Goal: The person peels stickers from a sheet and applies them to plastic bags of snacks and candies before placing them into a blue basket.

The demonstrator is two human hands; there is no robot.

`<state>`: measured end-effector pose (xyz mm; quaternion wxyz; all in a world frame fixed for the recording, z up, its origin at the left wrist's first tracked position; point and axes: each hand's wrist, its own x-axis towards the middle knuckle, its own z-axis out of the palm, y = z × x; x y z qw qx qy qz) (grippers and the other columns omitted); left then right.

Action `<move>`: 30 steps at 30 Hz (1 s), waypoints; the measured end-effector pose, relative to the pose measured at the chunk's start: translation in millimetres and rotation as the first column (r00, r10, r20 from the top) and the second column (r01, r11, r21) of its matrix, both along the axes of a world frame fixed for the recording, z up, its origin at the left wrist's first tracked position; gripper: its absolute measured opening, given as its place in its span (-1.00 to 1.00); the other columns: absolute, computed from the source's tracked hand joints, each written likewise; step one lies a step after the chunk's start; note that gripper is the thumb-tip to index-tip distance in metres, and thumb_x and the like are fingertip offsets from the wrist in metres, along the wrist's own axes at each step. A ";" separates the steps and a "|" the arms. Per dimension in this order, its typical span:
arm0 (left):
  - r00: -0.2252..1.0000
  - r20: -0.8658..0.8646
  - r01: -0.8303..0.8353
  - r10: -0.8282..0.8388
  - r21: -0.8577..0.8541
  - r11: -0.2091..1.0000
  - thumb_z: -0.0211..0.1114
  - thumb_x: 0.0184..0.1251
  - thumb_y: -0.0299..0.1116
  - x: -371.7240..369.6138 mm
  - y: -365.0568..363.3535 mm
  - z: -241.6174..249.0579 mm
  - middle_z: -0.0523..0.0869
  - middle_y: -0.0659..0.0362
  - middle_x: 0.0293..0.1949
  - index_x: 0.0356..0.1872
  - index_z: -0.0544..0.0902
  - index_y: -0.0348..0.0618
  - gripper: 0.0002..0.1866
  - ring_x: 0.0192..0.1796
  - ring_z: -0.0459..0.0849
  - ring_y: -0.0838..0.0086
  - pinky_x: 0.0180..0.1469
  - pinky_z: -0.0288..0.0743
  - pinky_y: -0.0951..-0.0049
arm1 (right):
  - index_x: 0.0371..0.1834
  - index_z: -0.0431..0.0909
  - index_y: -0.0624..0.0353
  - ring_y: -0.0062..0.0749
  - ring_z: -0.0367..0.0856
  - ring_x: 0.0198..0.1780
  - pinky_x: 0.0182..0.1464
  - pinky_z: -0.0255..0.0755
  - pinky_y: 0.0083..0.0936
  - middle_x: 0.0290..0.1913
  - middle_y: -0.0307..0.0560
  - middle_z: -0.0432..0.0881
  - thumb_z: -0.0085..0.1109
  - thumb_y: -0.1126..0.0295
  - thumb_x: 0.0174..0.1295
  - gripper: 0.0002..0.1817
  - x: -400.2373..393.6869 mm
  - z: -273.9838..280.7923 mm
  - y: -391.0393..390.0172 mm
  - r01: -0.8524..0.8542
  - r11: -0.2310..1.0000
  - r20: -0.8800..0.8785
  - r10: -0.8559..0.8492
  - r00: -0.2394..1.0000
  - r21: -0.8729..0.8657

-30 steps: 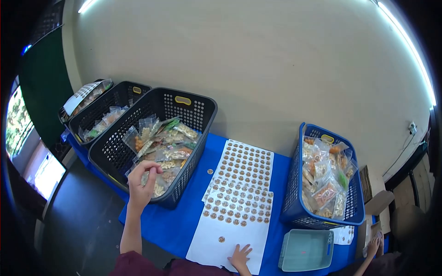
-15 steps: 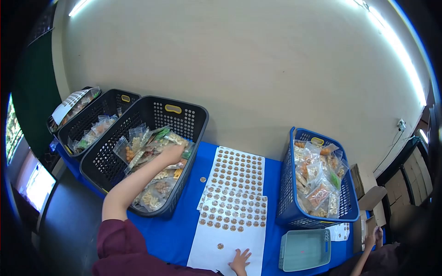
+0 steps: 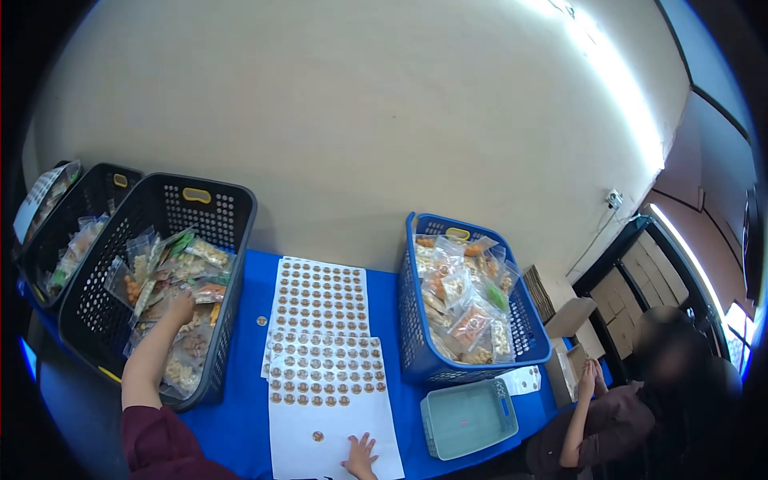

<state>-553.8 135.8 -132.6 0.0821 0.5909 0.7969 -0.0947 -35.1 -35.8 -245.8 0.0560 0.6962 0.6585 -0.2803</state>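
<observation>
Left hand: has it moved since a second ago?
Yes: against the large black basket, the left hand has moved toward its far end, among the bags.

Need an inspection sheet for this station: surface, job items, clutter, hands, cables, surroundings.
Surface: blue tablecloth, partly covered by baskets and sheets.
Job's things: clear packets jumbled in the large black basket; front label sheet overlapping the rear label sheet; blue basket to their right, heaped with similar packets.
Clutter: one round label loose on the cloth; pale green tray in front of the blue basket.
Left hand: down among the black basket's packets; grip hidden.
Right hand: open on the front label sheet.
Cables: one cable hanging from the wall socket.
Surroundings: beige wall behind; co-worker at right.
</observation>
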 end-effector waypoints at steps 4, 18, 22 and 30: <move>0.967 -0.218 0.118 -0.128 -0.059 0.991 -0.02 0.13 -0.35 3.4 4.0 -3.9 0.36 0.08 0.10 0.01 0.39 -0.19 -0.62 0.21 0.24 0.35 0.25 -0.41 -0.14 | 0.16 0.08 -0.13 0.24 -0.39 0.32 0.09 -0.16 0.38 0.33 0.16 -0.32 0.35 0.33 -0.22 -0.18 1.2 0.8 -0.8 0.008 1.000 -0.037 -0.008 0.999 0.006; 0.991 0.010 0.135 -0.136 0.058 0.989 0.08 0.06 -0.27 27.0 -5.5 -9.4 0.13 -0.15 0.18 0.07 0.33 -0.14 -0.52 0.22 0.17 0.05 0.21 0.04 0.06 | 0.17 0.05 -0.13 0.24 -0.42 0.31 0.07 -0.18 0.41 0.33 0.16 -0.37 0.34 0.32 -0.21 -0.17 5.0 -7.9 -2.4 -0.013 1.000 -0.044 0.013 0.999 -0.002; 0.952 -0.247 0.204 -0.182 0.067 0.977 0.16 0.00 -0.15 -9.2 13.1 -73.2 0.17 -0.05 0.19 0.06 0.42 -0.07 -0.48 0.18 0.21 0.07 0.18 0.12 0.20 | 0.17 0.05 -0.15 0.25 -0.42 0.31 0.07 -0.19 0.41 0.33 0.16 -0.37 0.34 0.31 -0.21 -0.17 4.9 -12.3 -3.2 -0.014 1.000 -0.039 0.014 0.999 0.006; 0.894 -0.351 0.282 -0.279 -0.044 0.958 0.18 -0.01 -0.11 -31.9 27.3 -59.5 0.48 0.07 -0.01 0.01 0.48 0.10 -0.53 0.12 0.32 0.16 0.08 0.23 0.24 | 0.17 0.03 -0.17 0.26 -0.45 0.31 0.07 -0.23 0.42 0.33 0.18 -0.38 0.32 0.33 -0.22 -0.16 7.1 -18.8 -3.0 0.005 1.000 -0.066 -0.004 0.998 0.018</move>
